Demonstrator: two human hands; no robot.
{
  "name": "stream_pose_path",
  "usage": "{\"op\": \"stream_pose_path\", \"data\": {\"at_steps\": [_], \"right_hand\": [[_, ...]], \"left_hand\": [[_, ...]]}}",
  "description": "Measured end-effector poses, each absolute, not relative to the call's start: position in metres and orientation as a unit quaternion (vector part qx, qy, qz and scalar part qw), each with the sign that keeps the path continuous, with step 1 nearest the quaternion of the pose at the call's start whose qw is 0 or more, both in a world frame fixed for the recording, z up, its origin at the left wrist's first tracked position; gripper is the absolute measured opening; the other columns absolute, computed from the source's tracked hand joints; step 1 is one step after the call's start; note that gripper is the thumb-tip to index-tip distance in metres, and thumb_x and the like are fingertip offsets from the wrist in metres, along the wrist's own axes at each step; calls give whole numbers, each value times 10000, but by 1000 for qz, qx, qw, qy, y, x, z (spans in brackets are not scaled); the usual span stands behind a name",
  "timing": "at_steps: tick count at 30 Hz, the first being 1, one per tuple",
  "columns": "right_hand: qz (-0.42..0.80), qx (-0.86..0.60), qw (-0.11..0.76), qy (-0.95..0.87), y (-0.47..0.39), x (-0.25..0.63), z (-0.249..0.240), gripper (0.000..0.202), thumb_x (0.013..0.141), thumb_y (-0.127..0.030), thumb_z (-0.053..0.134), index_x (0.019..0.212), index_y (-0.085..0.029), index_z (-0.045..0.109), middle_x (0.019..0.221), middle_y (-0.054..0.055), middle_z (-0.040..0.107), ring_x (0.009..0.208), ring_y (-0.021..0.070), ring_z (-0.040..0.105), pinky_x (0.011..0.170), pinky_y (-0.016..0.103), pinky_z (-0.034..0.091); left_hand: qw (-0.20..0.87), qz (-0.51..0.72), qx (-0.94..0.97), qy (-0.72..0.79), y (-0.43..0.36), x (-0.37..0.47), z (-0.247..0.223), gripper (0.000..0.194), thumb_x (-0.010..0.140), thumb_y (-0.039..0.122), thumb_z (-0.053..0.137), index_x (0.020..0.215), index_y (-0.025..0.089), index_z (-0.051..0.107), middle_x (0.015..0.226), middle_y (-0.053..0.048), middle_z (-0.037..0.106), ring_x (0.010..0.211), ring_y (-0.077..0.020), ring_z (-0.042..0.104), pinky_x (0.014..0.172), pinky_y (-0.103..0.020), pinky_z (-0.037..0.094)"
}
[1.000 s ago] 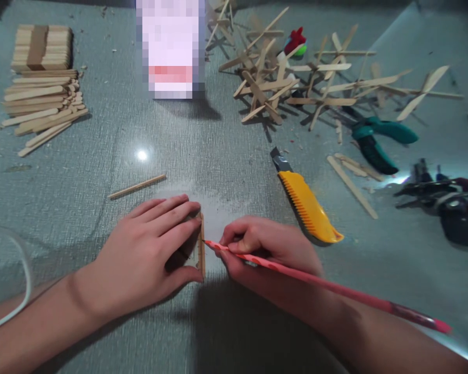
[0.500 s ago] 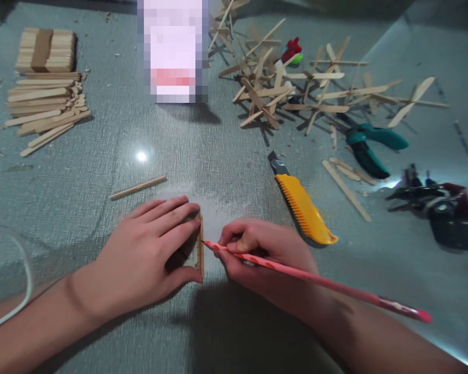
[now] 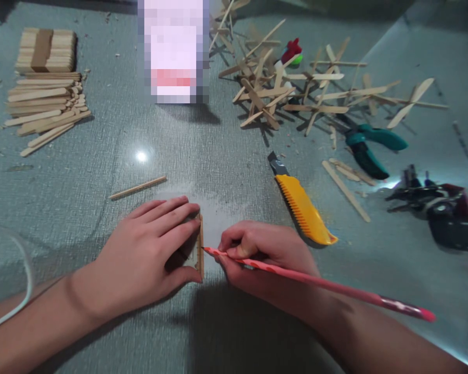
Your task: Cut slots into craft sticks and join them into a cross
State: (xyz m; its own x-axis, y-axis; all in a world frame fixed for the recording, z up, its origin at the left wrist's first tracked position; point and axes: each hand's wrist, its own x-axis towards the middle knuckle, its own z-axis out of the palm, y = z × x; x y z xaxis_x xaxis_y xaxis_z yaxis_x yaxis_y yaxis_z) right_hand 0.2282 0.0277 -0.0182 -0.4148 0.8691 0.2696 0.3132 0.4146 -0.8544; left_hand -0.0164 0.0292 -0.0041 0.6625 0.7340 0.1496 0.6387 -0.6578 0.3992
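For a clean mark, the narrow tan wooden strip (image 3: pixel 202 266), near centre on the grey textured surface (image 3: pixel 218 156), likely needs firm pinning and light pencil pressure. The left hand (image 3: pixel 150 241) lies palm down, thumb spread from its fingers, tips at the strip. From the right, the right hand (image 3: pixel 269 252) pinches a long pink-red pencil (image 3: pixel 335 287), point at the strip's edge.

One camera, on the person's head, looks forward and down at the desk (image 3: pixel 214 156) from close above, left fingers (image 3: pixel 179 235) and right fingers (image 3: pixel 239 228) just below centre.
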Motion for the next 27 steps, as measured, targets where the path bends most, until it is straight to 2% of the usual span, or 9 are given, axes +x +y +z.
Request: {"op": "stream_pose_path", "data": {"at_steps": [11, 18, 22, 27], "right_hand": [[366, -431, 385, -729, 27, 226, -19, 362, 788, -22, 795, 687, -231, 517, 761, -65, 753, 605, 86, 676, 578, 199, 527], [373, -426, 382, -730, 28, 229, -17, 219, 873, -63, 751, 822, -240, 632, 840, -60, 750, 698, 68, 697, 667, 181, 537], [376, -396, 375, -749, 28, 230, -16, 192, 897, -65, 718, 845, -230, 633, 842, -48, 750, 726, 61, 713, 711, 164, 556], [395, -385, 368, -748, 28, 231, -16, 205, 881, -72, 735, 817, -224, 614, 820, -44, 750, 708, 60, 711, 687, 160, 549]], "left_hand": [[157, 149, 899, 382, 30, -17, -4, 628, 946, 576, 775, 1356, 110, 680, 1489, -192, 691, 1400, -402, 654, 1157, -598, 553], [152, 161, 900, 374, 31, -18, -8, 668, 930, 608, 791, 1359, 109, 677, 1469, -179, 706, 1387, -398, 661, 1142, -599, 558], [150, 169, 901, 370, 32, -17, -9, 656, 939, 609, 783, 1347, 106, 678, 1453, -171, 716, 1382, -387, 664, 1124, -592, 565], [150, 165, 901, 372, 32, -17, -7, 627, 935, 566, 802, 1349, 113, 675, 1457, -160, 715, 1391, -381, 657, 1131, -588, 557]]}}
